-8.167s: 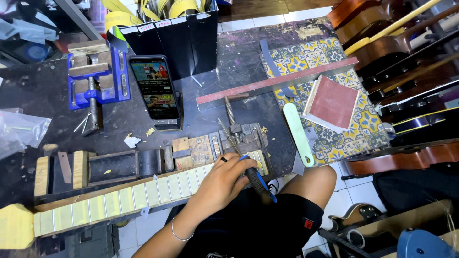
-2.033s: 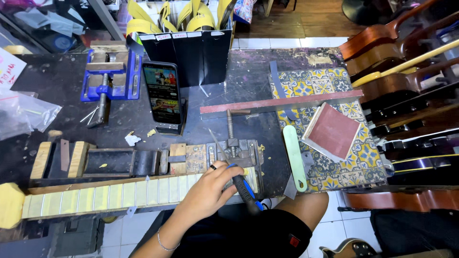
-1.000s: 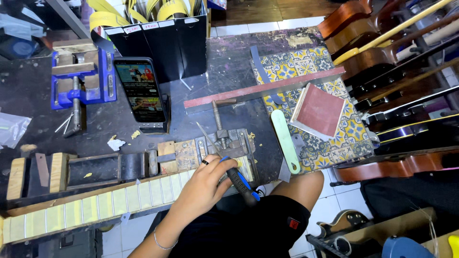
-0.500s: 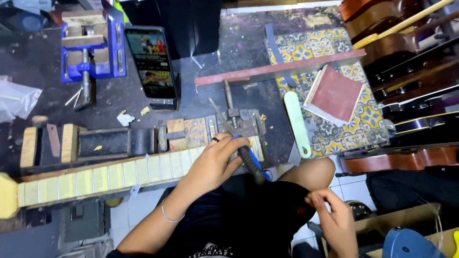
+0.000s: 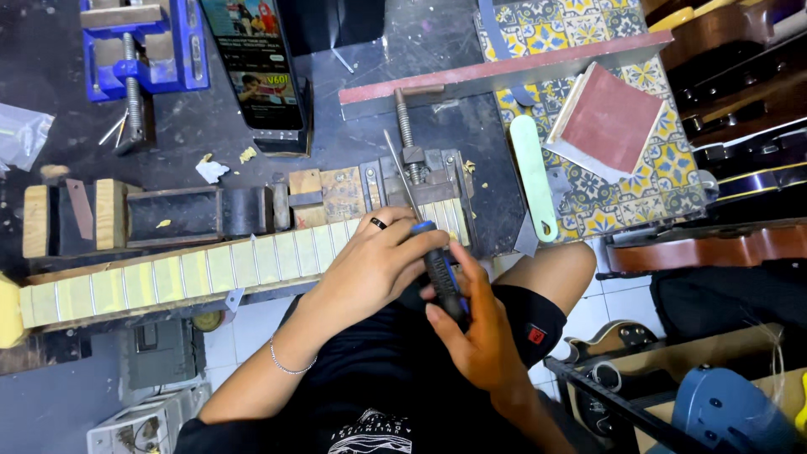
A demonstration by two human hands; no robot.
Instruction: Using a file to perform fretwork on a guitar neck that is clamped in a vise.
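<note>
Gripping the black-and-blue file handle (image 5: 441,273) with both hands: left hand (image 5: 374,269) wraps the upper part, right hand (image 5: 479,336) closes around the lower end. Its thin blade lies on the taped fretboard (image 5: 210,271), clamped near the vise (image 5: 424,172). Far left, the wooden tray (image 5: 172,217) holds a small scrap.

Even, soft daylight falls over my tabletop (image 5: 336,160); shadows stay faint. Beyond my left grip (image 5: 378,269) the phone screen (image 5: 252,59) glows. Everything looks sharp, with slight edge bending.
</note>
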